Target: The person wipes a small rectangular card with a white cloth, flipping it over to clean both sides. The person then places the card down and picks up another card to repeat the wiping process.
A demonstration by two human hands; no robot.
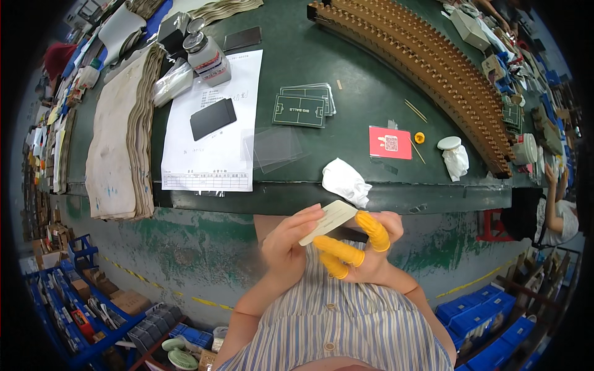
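Just off the table's front edge, I hold a thin cream card (330,220) tilted between my hands. My left hand (288,240) is closed on its left side, fingers along the far edge. Yellow finger cots cover several fingers of my right hand (370,256), which closes on the card's right end. Right beyond the card, a crumpled white cloth (345,181) lies at the table edge. Farther back is a small stack of green cards (300,110) with white line drawings. Clear sheets (272,149) lie left of the cloth.
Black cards (213,119) rest on a printed paper sheet (207,167), near a pump bottle (209,59). Layered cloths (120,130) stand left. At right are a red card (390,143), a yellow finger cot (419,137), thin sticks (416,110) and a long slotted wooden rack (427,62).
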